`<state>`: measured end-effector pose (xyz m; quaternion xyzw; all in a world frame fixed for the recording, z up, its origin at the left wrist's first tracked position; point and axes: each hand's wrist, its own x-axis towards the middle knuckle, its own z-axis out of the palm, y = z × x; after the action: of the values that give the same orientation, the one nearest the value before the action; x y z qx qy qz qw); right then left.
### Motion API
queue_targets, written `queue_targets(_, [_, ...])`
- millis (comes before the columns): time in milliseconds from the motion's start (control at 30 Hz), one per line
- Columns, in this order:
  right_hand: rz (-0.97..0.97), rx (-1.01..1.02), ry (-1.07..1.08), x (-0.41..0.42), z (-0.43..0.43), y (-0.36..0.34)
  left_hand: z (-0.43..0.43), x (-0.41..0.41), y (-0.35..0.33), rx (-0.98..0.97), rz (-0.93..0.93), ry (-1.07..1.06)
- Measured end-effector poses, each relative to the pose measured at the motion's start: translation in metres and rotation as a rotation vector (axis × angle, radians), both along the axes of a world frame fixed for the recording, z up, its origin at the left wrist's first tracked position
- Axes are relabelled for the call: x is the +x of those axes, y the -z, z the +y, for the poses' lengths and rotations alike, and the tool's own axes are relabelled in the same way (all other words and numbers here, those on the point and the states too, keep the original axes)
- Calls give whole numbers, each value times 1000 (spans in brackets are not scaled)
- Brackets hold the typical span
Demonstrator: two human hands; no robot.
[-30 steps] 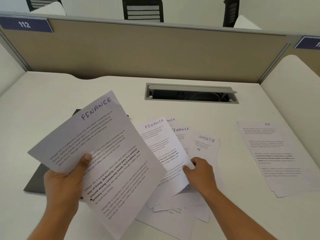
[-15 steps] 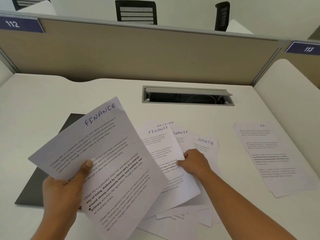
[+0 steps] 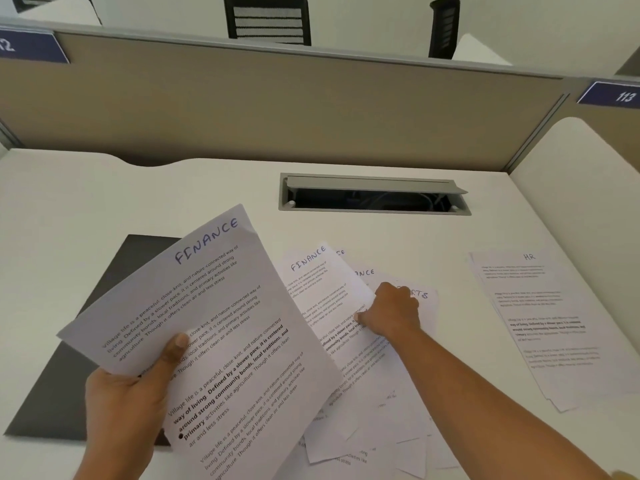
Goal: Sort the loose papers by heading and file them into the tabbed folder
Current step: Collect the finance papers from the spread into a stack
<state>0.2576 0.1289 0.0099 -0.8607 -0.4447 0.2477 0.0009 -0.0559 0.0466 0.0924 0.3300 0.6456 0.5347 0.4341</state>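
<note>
Hard to read: the small print on the far HR stack [image 3: 554, 327], blurred at the right of the desk [image 3: 69, 209]. Headings in the loose pile [image 3: 360, 393] partly covered, only "CE" and "NCE" peeking out, and "SPORTS" half masked by the knuckles. Dark folder [image 3: 86, 358] mostly hidden under the raised pages, tabs not visible. Lower edge of the pile cut off by the picture's bottom edge.

Up in the left hand [image 3: 124, 400]: a small sheaf headed FINANCE [image 3: 221, 327] in blue handwriting, tilted, printed paragraphs below, one bold line. Thumb pressed on the front, fingers curled behind, clamped firmly on the lower left corner. Held above the folder, overlapping the pile's left side.

Right hand [image 3: 391, 313] down on the pile, thumb and fingers pinched at the right edge of another FINANCE sheet [image 3: 325, 292], white, fanned on top of the others. How many pages caught in that pinch, cannot tell.

Cable hatch [image 3: 374, 195] open behind, well apart from the papers.
</note>
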Motion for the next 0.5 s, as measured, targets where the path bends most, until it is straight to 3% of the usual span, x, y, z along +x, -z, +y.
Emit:
queue_targets(267, [166,53,116,3,8,-3,6,3,6,47,-38,20])
queue_targets(500, [189,70,110,7,2,3,1,-2,6,14,-1,-33])
